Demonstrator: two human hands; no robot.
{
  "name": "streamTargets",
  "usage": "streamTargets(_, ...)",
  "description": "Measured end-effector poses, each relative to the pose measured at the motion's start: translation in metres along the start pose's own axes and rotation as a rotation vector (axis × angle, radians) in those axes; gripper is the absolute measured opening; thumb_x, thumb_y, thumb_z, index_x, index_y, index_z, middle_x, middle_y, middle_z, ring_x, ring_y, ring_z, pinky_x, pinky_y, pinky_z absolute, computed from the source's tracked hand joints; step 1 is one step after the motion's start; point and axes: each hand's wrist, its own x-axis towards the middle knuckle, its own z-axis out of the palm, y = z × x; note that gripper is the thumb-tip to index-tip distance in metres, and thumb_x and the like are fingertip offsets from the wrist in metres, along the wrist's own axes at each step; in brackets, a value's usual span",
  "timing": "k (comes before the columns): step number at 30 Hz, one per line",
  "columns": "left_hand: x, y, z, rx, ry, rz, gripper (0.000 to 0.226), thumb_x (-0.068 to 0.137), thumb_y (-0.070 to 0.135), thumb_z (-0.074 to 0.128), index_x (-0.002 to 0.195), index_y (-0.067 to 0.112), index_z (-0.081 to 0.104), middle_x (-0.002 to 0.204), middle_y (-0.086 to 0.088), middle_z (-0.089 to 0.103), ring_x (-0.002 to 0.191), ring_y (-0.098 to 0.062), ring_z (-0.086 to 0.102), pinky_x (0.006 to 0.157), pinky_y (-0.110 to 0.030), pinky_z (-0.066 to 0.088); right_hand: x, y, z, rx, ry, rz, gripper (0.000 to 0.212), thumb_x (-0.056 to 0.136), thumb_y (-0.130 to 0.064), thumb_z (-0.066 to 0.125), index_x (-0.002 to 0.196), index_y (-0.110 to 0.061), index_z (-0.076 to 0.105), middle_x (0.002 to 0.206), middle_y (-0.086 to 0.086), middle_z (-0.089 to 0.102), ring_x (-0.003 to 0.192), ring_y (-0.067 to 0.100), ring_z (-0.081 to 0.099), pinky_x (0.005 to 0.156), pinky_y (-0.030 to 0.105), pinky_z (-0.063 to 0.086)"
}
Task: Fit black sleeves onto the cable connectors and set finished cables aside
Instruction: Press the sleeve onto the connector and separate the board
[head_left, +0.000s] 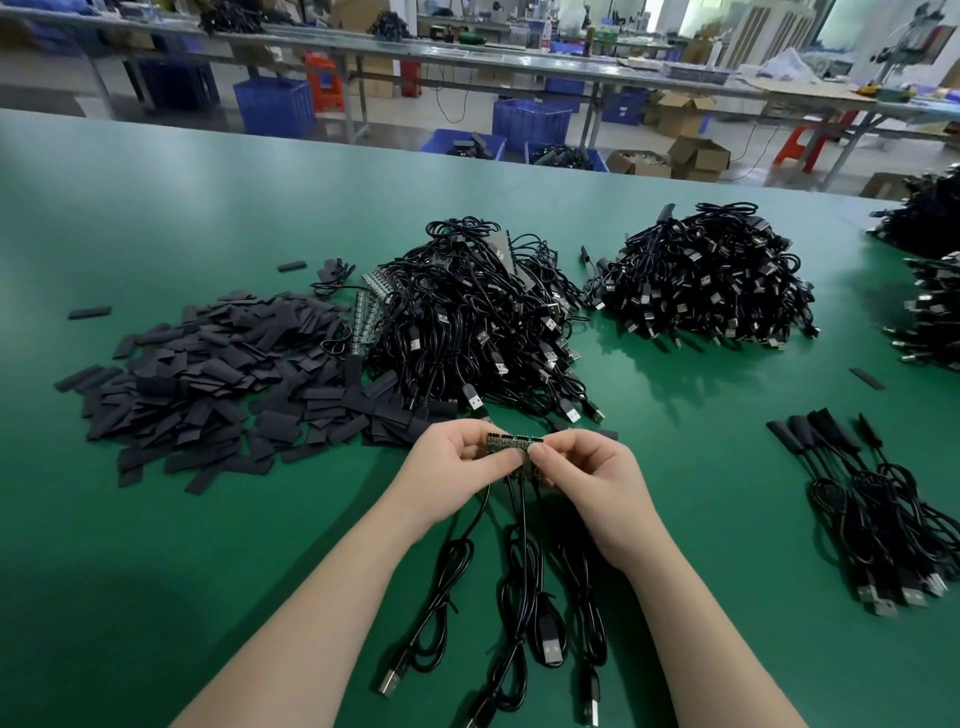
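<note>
While cables (519, 571) dangle, both hands pinch connectors (511, 447).

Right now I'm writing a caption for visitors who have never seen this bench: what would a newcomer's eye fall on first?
First, the left hand and right hand, low at centre, pinching a strip of small circuit boards whose black cables trail toward the viewer. Next, the tangled cable heap just beyond them on the green table, with a sprawl of flat black sleeves to its left. A small sleeved bundle lies at right.
</note>
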Motion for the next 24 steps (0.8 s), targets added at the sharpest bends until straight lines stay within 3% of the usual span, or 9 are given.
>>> streamTargets(7,0.001,0.001,0.004,-0.070,-0.039,-0.009,0.012,0.089,0.005,0.067,0.095,0.012,0.074,0.088,-0.001,0.075,0.083,-0.011,0.068,0.083,-0.024,0.055,0.002,-0.001,0.000,0.066,-0.055,-0.019,0.015,0.085,-0.017,0.072,0.071,-0.021,0.073,0.066,-0.003,0.059,0.063,0.009,0.049,0.061,0.017,0.044)
streamTargets(14,0.001,0.001,0.004,-0.221,-0.071,-0.053,0.013,0.089,0.000,0.064,0.095,0.009,0.072,0.090,-0.007,0.072,0.084,-0.015,0.064,0.081,-0.025,0.053,0.005,-0.005,-0.004,0.374,-0.109,0.063,0.010,0.082,-0.025,0.073,0.072,-0.022,0.074,0.063,-0.005,0.062,0.060,0.008,0.058,0.058,0.016,0.048)
streamTargets(19,0.000,0.001,0.006,-0.139,-0.006,-0.038,0.014,0.089,0.011,0.070,0.097,0.022,0.072,0.091,0.001,0.075,0.086,-0.012,0.069,0.080,-0.022,0.054,0.007,-0.009,-0.011,0.529,0.286,0.089,0.009,0.074,-0.029,0.073,0.072,-0.021,0.072,0.057,-0.007,0.056,0.049,0.004,0.051,0.053,0.014,0.048)
streamTargets(22,-0.003,-0.003,0.016,0.166,0.112,0.026,0.033,0.086,0.023,0.070,0.113,0.038,0.060,0.098,0.026,0.069,0.090,0.005,0.064,0.080,-0.016,0.050,0.007,-0.013,-0.021,0.460,0.520,0.020,0.012,0.083,-0.028,0.072,0.079,-0.018,0.067,0.061,-0.009,0.057,0.047,0.002,0.049,0.050,0.014,0.046)
streamTargets(24,-0.004,-0.006,0.022,0.409,0.186,0.078,0.048,0.088,0.030,0.068,0.131,0.040,0.049,0.112,0.027,0.060,0.104,0.006,0.056,0.092,-0.022,0.047,0.005,-0.020,-0.024,0.277,0.642,-0.112,0.009,0.093,-0.024,0.067,0.087,-0.019,0.065,0.064,-0.013,0.060,0.049,0.003,0.051,0.051,0.017,0.045)
